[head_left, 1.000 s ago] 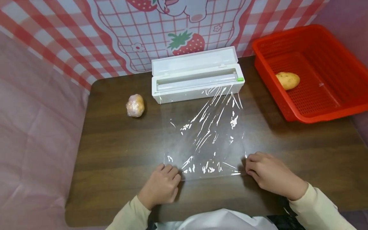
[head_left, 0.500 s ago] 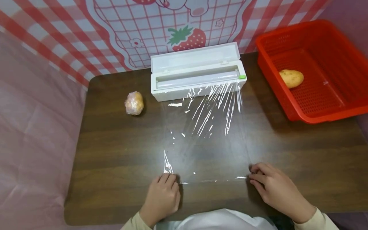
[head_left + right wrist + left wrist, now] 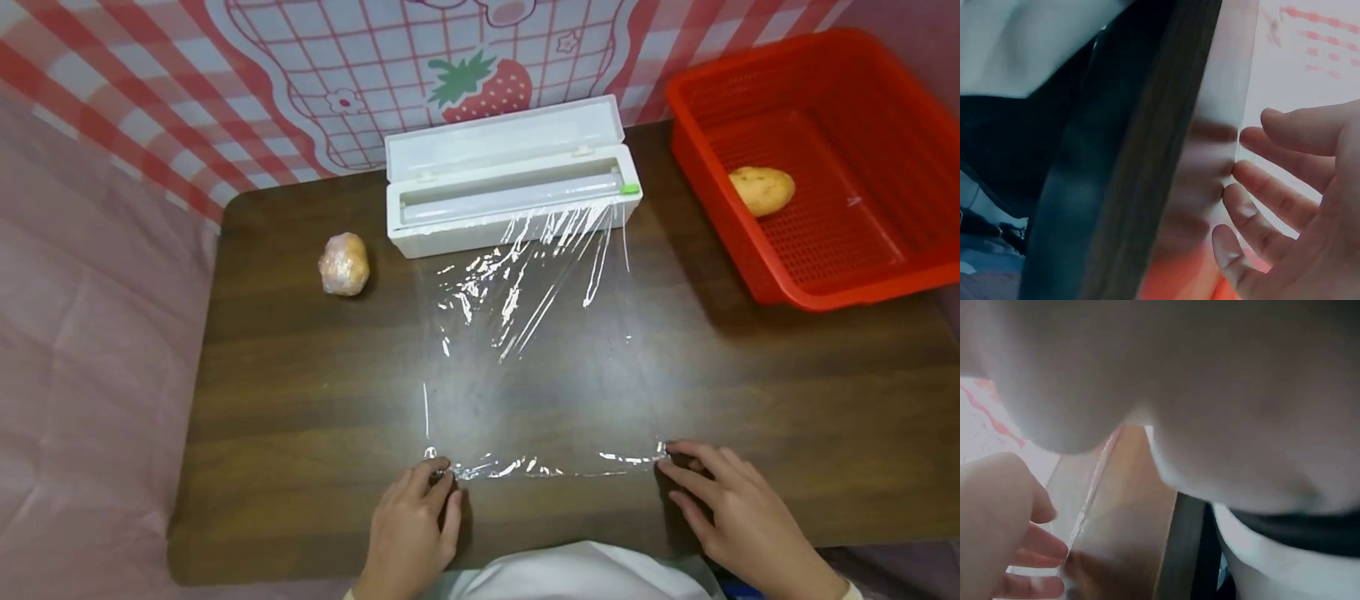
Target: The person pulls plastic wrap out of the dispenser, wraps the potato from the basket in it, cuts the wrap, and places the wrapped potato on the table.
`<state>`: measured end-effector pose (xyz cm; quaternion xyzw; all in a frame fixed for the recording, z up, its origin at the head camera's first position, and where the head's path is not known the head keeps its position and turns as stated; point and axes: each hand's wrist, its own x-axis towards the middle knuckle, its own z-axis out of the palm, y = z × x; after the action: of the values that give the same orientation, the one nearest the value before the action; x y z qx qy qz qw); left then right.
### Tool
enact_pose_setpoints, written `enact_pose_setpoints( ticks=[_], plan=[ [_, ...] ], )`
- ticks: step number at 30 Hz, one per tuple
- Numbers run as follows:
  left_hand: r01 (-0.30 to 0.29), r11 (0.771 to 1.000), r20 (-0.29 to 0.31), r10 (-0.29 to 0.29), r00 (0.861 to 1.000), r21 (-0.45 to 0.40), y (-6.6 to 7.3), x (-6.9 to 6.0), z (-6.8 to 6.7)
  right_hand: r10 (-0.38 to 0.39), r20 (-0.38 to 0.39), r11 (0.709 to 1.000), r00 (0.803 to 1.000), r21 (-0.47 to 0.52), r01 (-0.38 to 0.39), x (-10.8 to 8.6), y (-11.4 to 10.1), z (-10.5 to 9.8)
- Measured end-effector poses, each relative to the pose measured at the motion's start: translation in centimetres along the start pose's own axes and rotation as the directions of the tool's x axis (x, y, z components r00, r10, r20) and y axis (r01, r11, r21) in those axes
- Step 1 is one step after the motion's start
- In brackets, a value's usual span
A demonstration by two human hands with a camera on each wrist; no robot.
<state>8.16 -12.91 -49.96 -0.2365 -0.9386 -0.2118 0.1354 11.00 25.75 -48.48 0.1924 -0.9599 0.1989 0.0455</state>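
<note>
A sheet of clear plastic wrap (image 3: 517, 375) runs from an open white wrap dispenser (image 3: 517, 237) down the dark wooden table. My left hand (image 3: 411, 521) is at the sheet's near left corner, with its fingertips touching the film and its fingers loosely bent. At the near right corner, the fingertips of my right hand (image 3: 731, 504) touch the edge. In the right wrist view the right hand's fingers (image 3: 1272, 187) are spread and relaxed, with the thumb apart. The left wrist view shows the left hand (image 3: 1010, 531) with slightly separated fingers beside the film's edge.
A film-wrapped yellowish lump (image 3: 345, 265) sits left of the dispenser. On the right stands a red plastic basket (image 3: 772, 250) with a potato (image 3: 763, 191) inside. A green slider (image 3: 629, 189) is at the dispenser's right end. A checked strawberry-print cloth (image 3: 300, 75) hangs behind the table.
Both hands have moved toward the table's near edge with the film's near edge. The fingers of both hands have loosened from a tighter grip on the corners.
</note>
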Motion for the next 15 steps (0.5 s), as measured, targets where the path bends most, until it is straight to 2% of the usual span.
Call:
enact_pose_setpoints(
  ticks=[4,6,8,11,15],
  plan=[
    [-0.022,0.999,-0.120,0.017,0.993,-0.046,-0.5,1.6,-0.7,-0.053,-0.158,0.998,0.986,0.021,0.057,1.9,0.6,-1.0],
    [-0.045,0.998,-0.176,0.037,0.984,-0.043,-1.0,3.0,-1.1,-0.077,-0.221,0.996,0.972,0.023,0.084,3.5,1.1,-1.7],
    [-0.072,0.997,-0.204,0.066,0.977,-0.023,-1.5,4.8,-1.7,-0.106,-0.267,0.993,0.958,0.025,0.116,5.4,1.8,-2.4],
    [-0.131,0.991,-0.186,0.132,0.974,0.019,-2.0,8.0,-2.4,-0.114,-0.304,0.990,0.946,0.048,0.135,8.7,2.9,-3.4],
    [-0.227,0.971,-0.081,0.233,0.969,0.081,-2.3,12.5,-3.1,-0.060,-0.331,0.986,0.942,0.125,0.107,13.1,4.3,-3.9]
  ],
)
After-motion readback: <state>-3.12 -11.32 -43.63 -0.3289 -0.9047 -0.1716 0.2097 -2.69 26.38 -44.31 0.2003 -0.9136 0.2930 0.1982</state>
